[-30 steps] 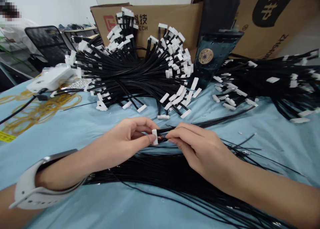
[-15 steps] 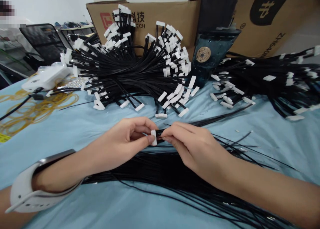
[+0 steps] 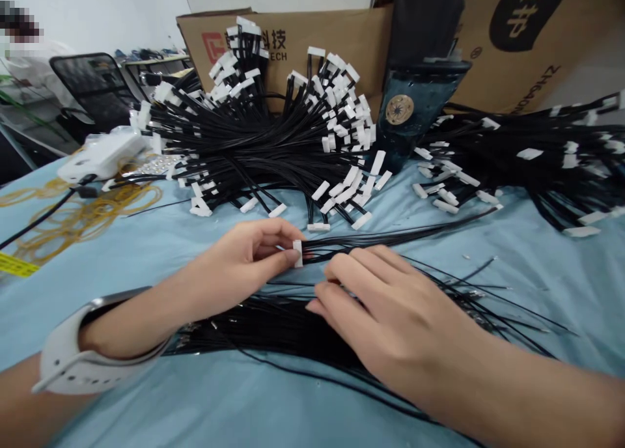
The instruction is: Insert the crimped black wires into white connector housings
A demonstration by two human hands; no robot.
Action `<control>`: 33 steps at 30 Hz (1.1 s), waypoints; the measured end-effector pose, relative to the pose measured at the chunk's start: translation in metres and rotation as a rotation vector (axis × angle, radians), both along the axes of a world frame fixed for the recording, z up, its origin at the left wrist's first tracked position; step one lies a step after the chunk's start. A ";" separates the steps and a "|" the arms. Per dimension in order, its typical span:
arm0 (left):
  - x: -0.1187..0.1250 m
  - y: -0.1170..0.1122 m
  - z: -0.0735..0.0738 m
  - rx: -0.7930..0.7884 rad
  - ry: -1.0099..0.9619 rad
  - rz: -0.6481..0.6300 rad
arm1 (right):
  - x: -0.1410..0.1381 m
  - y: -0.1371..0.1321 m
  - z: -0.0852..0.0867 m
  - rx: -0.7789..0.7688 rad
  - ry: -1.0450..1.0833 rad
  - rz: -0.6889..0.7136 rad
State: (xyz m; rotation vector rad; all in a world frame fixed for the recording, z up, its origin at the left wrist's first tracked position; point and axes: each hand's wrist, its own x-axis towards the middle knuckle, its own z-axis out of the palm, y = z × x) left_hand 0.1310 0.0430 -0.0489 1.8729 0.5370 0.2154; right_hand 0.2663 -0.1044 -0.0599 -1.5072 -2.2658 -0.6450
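My left hand (image 3: 241,259) pinches a small white connector (image 3: 297,253) with several thin black wires running out of it to the right. My right hand (image 3: 385,314) has come off that connector and lies lower, fingers loosely curled over a flat bundle of loose black wires (image 3: 273,324) on the light blue cloth (image 3: 161,239). Its fingertips touch the loose wires; I cannot see anything gripped in them. A white watch band (image 3: 73,363) is on my left wrist.
A big heap of black wire harnesses with white connectors (image 3: 273,142) lies behind my hands, another heap (image 3: 537,161) at the right. Cardboard boxes (image 3: 322,38) and a dark bottle (image 3: 410,109) stand at the back. Yellow rubber bands (image 3: 83,213) and a white device (image 3: 105,155) lie left.
My right hand let go of the wires at the connector and moved down and toward me onto the loose wire bundle. My left hand kept the connector and lifted it slightly.
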 end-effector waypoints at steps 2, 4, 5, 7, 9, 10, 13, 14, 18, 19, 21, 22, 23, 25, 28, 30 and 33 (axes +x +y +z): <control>0.000 0.001 -0.001 -0.035 -0.003 0.010 | -0.001 0.001 -0.005 -0.164 0.107 -0.039; -0.001 0.001 -0.001 -0.042 -0.005 0.015 | -0.001 0.004 -0.009 -0.271 0.248 -0.068; -0.001 0.001 -0.001 -0.041 -0.006 0.017 | 0.000 0.006 -0.009 -0.305 0.318 -0.081; -0.002 0.001 -0.001 -0.042 0.004 0.026 | 0.003 0.008 -0.006 -0.358 0.427 -0.097; -0.003 0.002 0.000 -0.056 0.017 0.045 | 0.006 0.008 -0.001 -0.405 0.499 -0.128; -0.003 0.003 0.001 -0.064 0.024 0.053 | 0.008 0.007 0.001 -0.427 0.535 -0.148; -0.005 0.006 0.003 -0.077 0.044 0.052 | 0.012 0.006 0.003 -0.449 0.660 -0.182; -0.005 0.006 0.003 -0.083 0.050 0.052 | 0.013 0.005 0.003 -0.440 0.692 -0.177; -0.006 0.004 0.002 -0.127 0.047 0.066 | 0.013 0.008 0.003 -0.415 0.716 -0.155; -0.006 0.004 0.002 -0.133 0.042 0.063 | 0.013 0.009 0.003 -0.419 0.715 -0.152; -0.006 0.003 0.000 -0.128 0.039 0.048 | 0.013 0.010 0.003 -0.416 0.717 -0.130; -0.006 0.002 -0.001 -0.120 0.039 0.041 | 0.014 0.010 0.003 -0.405 0.717 -0.119; -0.006 0.002 -0.001 -0.113 0.039 0.040 | 0.014 0.011 0.002 -0.395 0.713 -0.116; -0.006 0.003 -0.002 -0.115 0.038 0.047 | 0.016 0.011 0.001 -0.368 0.704 -0.129; -0.006 0.004 -0.002 -0.142 0.030 0.060 | 0.017 0.010 0.000 -0.300 0.735 -0.145; -0.006 0.005 -0.001 -0.158 0.036 0.063 | 0.017 0.009 -0.001 -0.276 0.769 -0.158; -0.006 0.005 -0.001 -0.198 0.040 0.089 | 0.017 0.008 0.000 -0.269 0.798 -0.211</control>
